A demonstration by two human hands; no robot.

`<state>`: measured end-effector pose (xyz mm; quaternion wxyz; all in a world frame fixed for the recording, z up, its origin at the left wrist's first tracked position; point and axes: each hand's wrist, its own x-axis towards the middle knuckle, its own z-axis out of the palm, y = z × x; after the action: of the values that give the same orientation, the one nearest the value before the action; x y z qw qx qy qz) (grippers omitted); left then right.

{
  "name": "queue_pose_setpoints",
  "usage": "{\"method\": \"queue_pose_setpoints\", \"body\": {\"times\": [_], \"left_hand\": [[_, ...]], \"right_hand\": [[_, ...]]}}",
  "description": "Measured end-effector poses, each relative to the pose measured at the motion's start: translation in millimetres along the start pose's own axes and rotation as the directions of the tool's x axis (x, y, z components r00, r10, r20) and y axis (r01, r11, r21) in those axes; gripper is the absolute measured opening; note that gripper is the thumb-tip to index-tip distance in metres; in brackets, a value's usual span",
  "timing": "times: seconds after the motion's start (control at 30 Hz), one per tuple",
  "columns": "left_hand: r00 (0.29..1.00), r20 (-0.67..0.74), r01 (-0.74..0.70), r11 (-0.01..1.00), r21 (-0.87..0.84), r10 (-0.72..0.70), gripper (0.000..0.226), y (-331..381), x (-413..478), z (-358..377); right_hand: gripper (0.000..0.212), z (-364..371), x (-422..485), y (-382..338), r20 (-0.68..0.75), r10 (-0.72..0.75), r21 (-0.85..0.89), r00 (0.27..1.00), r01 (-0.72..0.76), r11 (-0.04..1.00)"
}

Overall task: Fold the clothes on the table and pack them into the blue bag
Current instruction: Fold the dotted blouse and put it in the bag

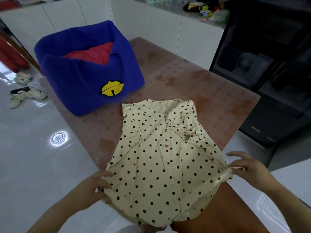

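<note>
Item under inspection: one cream dress with black polka dots (161, 157). It lies front side up on the brown tabletop (193, 78), with the row of small buttons facing me.

Orientation: the long axis runs from me towards the far end of the tabletop. The collar is at the far end and points away from me. The hem is at the near end and hangs a little over the near edge. The skirt widens towards me, and the narrow bodice lies just short of the bag.

Left grip (96, 185): clamped on the left corner of the hem, fingers curled round a bunch of fabric at the tabletop's left edge.

Right grip (247, 167): pinches the right corner of the hem between thumb and fingers, with the remaining fingers spread above it. This corner is lifted slightly, off to the right. The hem is drawn out wide between the two grips.

Blue bag (87, 73): stands open on the far left part of the tabletop, just beyond the collar end and apart from the dress. A yellow bell patch (112, 88) is on its near face. A red garment (94, 53) lies inside.

Surroundings: pale shoes (25, 95) lie on the glossy white floor (33, 148), left of the tabletop.
</note>
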<state>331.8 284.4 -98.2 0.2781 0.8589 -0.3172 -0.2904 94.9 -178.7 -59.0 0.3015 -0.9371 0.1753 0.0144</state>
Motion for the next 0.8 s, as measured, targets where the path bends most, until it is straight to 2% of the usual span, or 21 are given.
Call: {"method": "queue_pose_setpoints", "body": {"times": [0.03,0.1,0.17,0.2,0.27,0.3,0.33,0.4,0.47,0.53,0.6,0.67,0.8], "left_hand": [[0.993,0.095,0.079,0.991,-0.110,-0.069,0.047,6.7,6.3,-9.6],[0.957,0.235,0.215,0.960,-0.179,-0.171,0.030,18.5,18.7,-25.1],[0.933,0.312,0.232,0.961,-0.147,-0.177,0.019,27.5,24.2,-34.3],[0.919,0.358,0.225,0.966,-0.129,-0.166,0.024,30.5,23.6,-35.5],[0.898,0.399,0.199,0.980,0.016,-0.188,0.064,27.6,15.8,-30.3],[0.909,0.375,0.138,0.980,0.143,-0.183,0.076,24.6,11.5,-25.8],[0.936,0.330,0.051,0.973,0.227,-0.126,0.074,20.8,8.1,-20.3],[0.980,0.195,-0.083,0.973,0.216,0.040,0.066,11.5,7.0,-12.2],[0.995,0.046,-0.096,0.985,0.140,0.090,0.067,9.2,11.3,-12.3],[0.997,-0.051,-0.048,0.996,0.075,0.052,0.064,10.6,19.5,-17.9],[0.997,-0.082,0.007,0.999,0.032,-0.004,0.061,16.9,28.1,-27.4],[0.995,-0.095,0.035,0.997,-0.069,-0.041,0.043,20.3,41.2,-37.3],[0.942,-0.180,0.225,0.930,-0.290,-0.284,0.006,23.5,76.4,-50.7]], "right_hand": [[0.026,-1.4,6.9,3.0,0.015,-0.001,0.091,1.000,0.000,0.996],[0.003,-7.2,23.0,-3.4,0.092,0.137,0.182,0.986,-0.152,0.972],[0.018,-9.2,33.0,-3.8,0.150,0.194,0.180,0.969,-0.220,0.959],[0.017,-9.3,34.9,-3.3,0.181,0.218,0.168,0.959,-0.249,0.954],[0.013,-7.1,36.7,-1.6,0.210,0.247,0.139,0.946,-0.279,0.950],[0.013,-5.1,36.7,0.2,0.202,0.266,0.145,0.943,-0.297,0.944],[0.012,-3.3,36.4,3.8,0.192,0.283,0.137,0.940,-0.311,0.941],[0.014,0.9,36.4,10.2,0.162,0.301,0.129,0.940,-0.323,0.938],[0.016,3.8,37.7,12.8,0.125,0.295,0.133,0.947,-0.311,0.941],[0.020,5.2,40.5,16.7,0.079,0.290,0.146,0.954,-0.299,0.943],[0.026,3.7,45.4,17.6,0.037,0.296,0.174,0.955,-0.298,0.939],[0.029,2.9,52.7,18.9,-0.005,0.321,0.212,0.947,-0.312,0.926],[0.024,1.1,73.9,17.2,-0.110,0.417,0.250,0.902,-0.381,0.890]]}}
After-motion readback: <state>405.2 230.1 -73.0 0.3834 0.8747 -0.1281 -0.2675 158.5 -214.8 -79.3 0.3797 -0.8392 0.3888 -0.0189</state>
